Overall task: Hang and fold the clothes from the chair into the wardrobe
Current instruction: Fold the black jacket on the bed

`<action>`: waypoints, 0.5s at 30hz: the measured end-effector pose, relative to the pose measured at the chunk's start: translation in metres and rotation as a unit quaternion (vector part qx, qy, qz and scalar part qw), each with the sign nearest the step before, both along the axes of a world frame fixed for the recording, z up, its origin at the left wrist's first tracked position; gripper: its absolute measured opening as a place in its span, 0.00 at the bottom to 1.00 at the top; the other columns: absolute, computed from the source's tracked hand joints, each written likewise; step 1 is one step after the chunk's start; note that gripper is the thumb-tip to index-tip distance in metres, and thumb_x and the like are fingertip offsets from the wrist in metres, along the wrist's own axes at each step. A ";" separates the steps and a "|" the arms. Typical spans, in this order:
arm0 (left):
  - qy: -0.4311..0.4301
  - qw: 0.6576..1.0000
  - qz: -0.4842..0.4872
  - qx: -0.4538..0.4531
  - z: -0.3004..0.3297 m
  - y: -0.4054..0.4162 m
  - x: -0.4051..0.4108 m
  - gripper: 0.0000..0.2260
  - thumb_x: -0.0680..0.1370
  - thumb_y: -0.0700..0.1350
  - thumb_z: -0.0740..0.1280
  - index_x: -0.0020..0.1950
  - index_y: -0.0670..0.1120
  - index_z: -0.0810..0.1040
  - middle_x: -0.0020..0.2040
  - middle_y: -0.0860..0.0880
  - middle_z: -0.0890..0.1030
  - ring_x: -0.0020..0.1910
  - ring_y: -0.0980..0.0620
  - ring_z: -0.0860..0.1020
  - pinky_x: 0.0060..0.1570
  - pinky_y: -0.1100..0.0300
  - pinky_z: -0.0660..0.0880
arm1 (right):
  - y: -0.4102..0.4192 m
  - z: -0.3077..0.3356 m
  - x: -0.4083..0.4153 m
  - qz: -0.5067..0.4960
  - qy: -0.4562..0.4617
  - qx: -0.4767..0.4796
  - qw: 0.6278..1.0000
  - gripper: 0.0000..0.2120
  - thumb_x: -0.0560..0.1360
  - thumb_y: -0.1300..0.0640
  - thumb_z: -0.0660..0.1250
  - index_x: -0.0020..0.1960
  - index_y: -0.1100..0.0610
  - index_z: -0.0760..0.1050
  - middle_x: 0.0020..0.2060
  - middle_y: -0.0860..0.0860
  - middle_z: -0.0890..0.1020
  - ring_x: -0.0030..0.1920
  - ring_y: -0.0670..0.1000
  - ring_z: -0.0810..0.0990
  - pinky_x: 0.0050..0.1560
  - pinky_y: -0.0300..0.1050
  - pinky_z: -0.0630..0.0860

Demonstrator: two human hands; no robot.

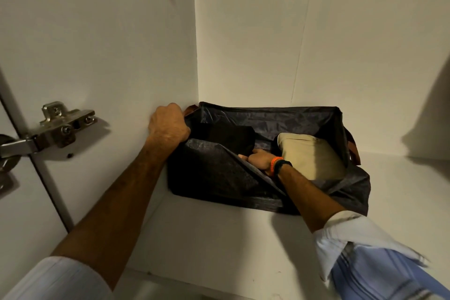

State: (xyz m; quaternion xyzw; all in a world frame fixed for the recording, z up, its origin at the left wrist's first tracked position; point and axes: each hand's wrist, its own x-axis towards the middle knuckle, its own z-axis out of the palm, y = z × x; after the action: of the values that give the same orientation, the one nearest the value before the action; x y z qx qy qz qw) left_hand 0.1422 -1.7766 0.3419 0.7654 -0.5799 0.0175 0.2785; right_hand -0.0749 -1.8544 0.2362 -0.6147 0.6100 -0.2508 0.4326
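Inside storage bin [267, 117] (rim gripped): right hand [259, 159]

two folded garments [311, 156] lie side by side in the storage bin [219, 178] on the shelf [219, 238].

The wardrobe shelf [219, 234] and walls are smooth, matt white board. At nine o'clock a door hinge [60, 124] is bright, brushed metal with screws. At centre, the storage bag [219, 178] is dark woven cloth outside, with a thin, slightly shiny lining, and brown leather-like handles. Inside lie a matt black folded cloth [231, 136] and, toward three o'clock, a smooth beige folded cloth [311, 156].
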 end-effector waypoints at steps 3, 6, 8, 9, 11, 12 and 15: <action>0.011 1.000 0.000 0.009 -0.001 0.001 0.001 0.12 0.74 0.40 0.73 0.55 0.38 0.79 0.51 0.39 0.79 0.51 0.41 0.78 0.49 0.55 0.75 | 0.003 0.000 -0.002 -0.006 -0.004 -0.022 1.000 0.30 0.81 0.52 0.64 0.78 0.61 0.58 0.74 0.56 0.68 0.72 0.57 0.68 0.69 0.45 0.64; 0.018 1.000 -0.004 0.012 -0.002 0.001 0.001 0.12 0.74 0.41 0.73 0.56 0.39 0.80 0.50 0.41 0.79 0.49 0.43 0.78 0.49 0.55 0.75 | 0.008 0.006 0.001 0.019 0.058 -0.040 0.997 0.34 0.82 0.50 0.63 0.79 0.62 0.51 0.76 0.57 0.63 0.75 0.58 0.64 0.71 0.45 0.62; 0.020 1.000 -0.006 0.010 -0.003 -0.001 0.002 0.13 0.74 0.42 0.73 0.57 0.40 0.80 0.53 0.40 0.81 0.52 0.42 0.79 0.51 0.54 0.76 | 0.006 0.008 0.001 -0.002 0.122 -0.133 0.984 0.40 0.79 0.47 0.67 0.80 0.59 0.48 0.77 0.60 0.60 0.75 0.60 0.62 0.73 0.49 0.61; 0.022 1.000 -0.007 0.009 -0.003 -0.001 0.003 0.13 0.74 0.42 0.73 0.57 0.40 0.80 0.53 0.40 0.81 0.53 0.42 0.79 0.52 0.54 0.76 | 0.006 0.010 0.002 -0.005 0.161 -0.191 0.968 0.43 0.77 0.44 0.69 0.81 0.56 0.47 0.78 0.60 0.57 0.76 0.62 0.60 0.75 0.52 0.60; 0.026 1.000 -0.007 0.007 -0.003 -0.002 0.003 0.14 0.74 0.42 0.73 0.57 0.40 0.80 0.54 0.40 0.81 0.54 0.41 0.79 0.53 0.53 0.76 | 0.007 0.017 0.007 0.040 0.207 -0.278 0.937 0.45 0.75 0.39 0.69 0.81 0.51 0.47 0.79 0.59 0.52 0.78 0.62 0.54 0.76 0.57 0.57; 0.027 1.000 -0.007 0.006 -0.003 -0.002 0.003 0.13 0.74 0.42 0.73 0.57 0.40 0.80 0.54 0.40 0.81 0.54 0.41 0.79 0.53 0.53 0.76 | 0.004 0.018 0.011 0.081 0.221 -0.293 0.927 0.45 0.74 0.37 0.68 0.81 0.49 0.48 0.80 0.58 0.51 0.78 0.61 0.52 0.77 0.58 0.56; 0.030 1.000 -0.008 0.004 -0.005 -0.002 0.004 0.14 0.73 0.43 0.72 0.57 0.41 0.81 0.54 0.40 0.81 0.54 0.40 0.79 0.54 0.53 0.77 | 0.001 0.020 0.025 0.212 0.331 -0.211 0.895 0.38 0.79 0.38 0.59 0.81 0.50 0.45 0.80 0.59 0.47 0.79 0.63 0.49 0.77 0.59 0.53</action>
State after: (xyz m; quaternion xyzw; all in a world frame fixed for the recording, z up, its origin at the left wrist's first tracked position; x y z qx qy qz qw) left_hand 0.1462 -1.7786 0.3372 0.7619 -0.5774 -0.0099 0.2932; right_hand -0.0494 -1.8537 0.2564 -0.8539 0.5056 -0.0580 0.1086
